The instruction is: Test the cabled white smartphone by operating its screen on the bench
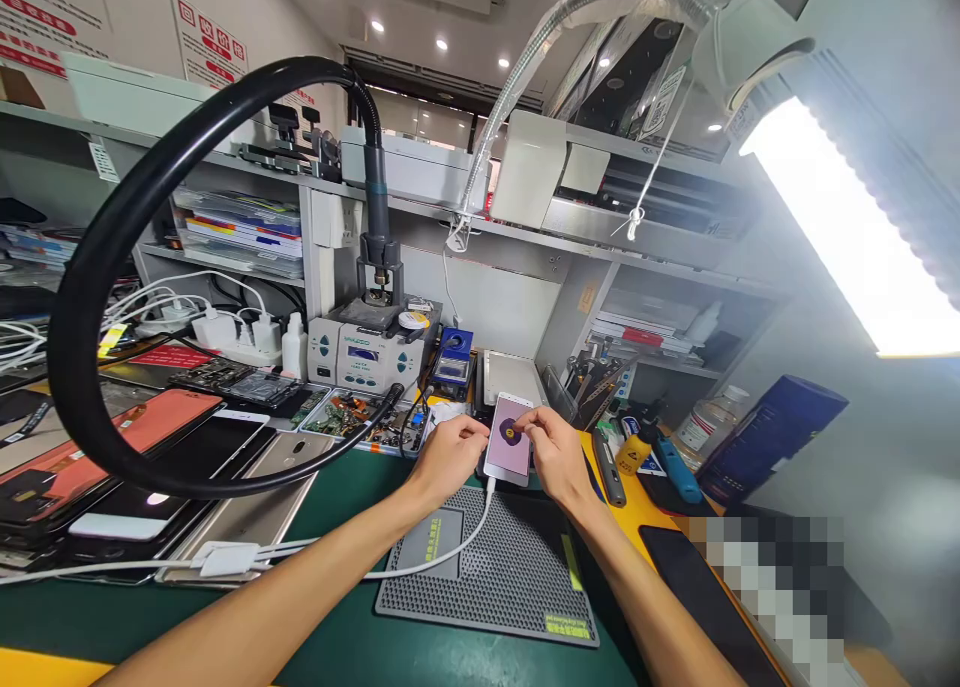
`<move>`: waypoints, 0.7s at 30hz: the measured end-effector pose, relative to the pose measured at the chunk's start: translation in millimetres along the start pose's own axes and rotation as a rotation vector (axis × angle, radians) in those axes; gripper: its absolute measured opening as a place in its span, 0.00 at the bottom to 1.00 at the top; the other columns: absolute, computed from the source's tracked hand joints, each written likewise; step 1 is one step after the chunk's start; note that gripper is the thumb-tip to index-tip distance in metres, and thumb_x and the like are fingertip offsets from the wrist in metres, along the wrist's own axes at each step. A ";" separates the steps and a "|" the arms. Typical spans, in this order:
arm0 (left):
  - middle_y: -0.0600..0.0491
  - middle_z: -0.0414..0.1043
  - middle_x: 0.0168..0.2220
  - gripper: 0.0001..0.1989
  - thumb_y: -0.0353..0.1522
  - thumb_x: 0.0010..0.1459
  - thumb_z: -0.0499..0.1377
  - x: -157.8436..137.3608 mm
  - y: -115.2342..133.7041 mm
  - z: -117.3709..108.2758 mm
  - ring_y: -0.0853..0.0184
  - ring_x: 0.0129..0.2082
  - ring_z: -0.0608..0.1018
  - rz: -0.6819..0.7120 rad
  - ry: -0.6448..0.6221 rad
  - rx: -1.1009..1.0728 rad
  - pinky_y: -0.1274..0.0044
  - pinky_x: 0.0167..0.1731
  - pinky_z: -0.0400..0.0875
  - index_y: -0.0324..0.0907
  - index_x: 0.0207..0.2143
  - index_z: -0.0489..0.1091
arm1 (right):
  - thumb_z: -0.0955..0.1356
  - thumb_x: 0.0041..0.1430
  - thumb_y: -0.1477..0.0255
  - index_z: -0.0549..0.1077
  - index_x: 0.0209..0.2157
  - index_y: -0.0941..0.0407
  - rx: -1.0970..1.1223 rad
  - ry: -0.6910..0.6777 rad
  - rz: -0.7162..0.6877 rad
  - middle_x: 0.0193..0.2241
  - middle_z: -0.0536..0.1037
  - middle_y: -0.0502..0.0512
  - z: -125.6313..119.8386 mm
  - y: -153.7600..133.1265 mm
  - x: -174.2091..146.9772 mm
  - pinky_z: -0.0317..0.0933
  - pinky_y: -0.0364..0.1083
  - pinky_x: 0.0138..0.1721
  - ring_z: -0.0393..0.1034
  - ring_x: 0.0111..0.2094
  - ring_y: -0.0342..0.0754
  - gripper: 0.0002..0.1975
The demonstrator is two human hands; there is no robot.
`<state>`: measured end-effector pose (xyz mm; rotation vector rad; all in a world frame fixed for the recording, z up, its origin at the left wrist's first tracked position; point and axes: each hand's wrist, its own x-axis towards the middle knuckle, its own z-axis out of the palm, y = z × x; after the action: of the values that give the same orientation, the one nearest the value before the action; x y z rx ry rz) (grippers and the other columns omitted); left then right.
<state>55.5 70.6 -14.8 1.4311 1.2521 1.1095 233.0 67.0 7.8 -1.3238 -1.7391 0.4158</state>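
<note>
A white smartphone [499, 461] stands tilted with its lit screen towards me, showing a pale pink picture with a dark round shape. A white charging cable [480, 529] runs into its lower end. At the phone's left edge is my left hand [450, 459], thumb and fingers closed together; whether anything is between them is hidden. My right hand [556, 455] is by the right edge, its fingers curled and a fingertip over the screen. Below the phone lies a grey textured mat [517, 567] on the green bench top [337, 607].
Several phones and phone parts [217, 457] lie at left. A thick black hose [75, 267] loops across the left, near a soldering station [364, 357] and a parts tray [360, 417]. At right are a yellow bottle [636, 452], a blue box [772, 442] and a bright lamp [840, 217] overhead.
</note>
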 end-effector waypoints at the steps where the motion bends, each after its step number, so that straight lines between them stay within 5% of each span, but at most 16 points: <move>1: 0.47 0.78 0.34 0.12 0.33 0.53 0.55 0.0 -0.1 0.0 0.62 0.35 0.78 0.000 0.000 0.002 0.77 0.27 0.68 0.40 0.37 0.76 | 0.60 0.58 0.70 0.73 0.30 0.56 -0.007 0.007 0.000 0.34 0.79 0.56 -0.2 0.1 0.0 0.59 0.47 0.40 0.71 0.37 0.52 0.12; 21: 0.52 0.75 0.29 0.11 0.32 0.54 0.56 0.8 -1.9 1.4 0.65 0.32 0.77 0.000 -0.005 0.007 0.77 0.27 0.68 0.40 0.36 0.76 | 0.60 0.60 0.68 0.72 0.31 0.55 0.018 -0.131 -0.046 0.33 0.78 0.55 3.0 -10.8 -6.1 0.58 0.47 0.40 0.70 0.37 0.51 0.11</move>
<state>56.6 71.4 -16.9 1.4385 1.2536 1.1017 224.4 58.2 11.1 -1.2658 -1.8654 0.5008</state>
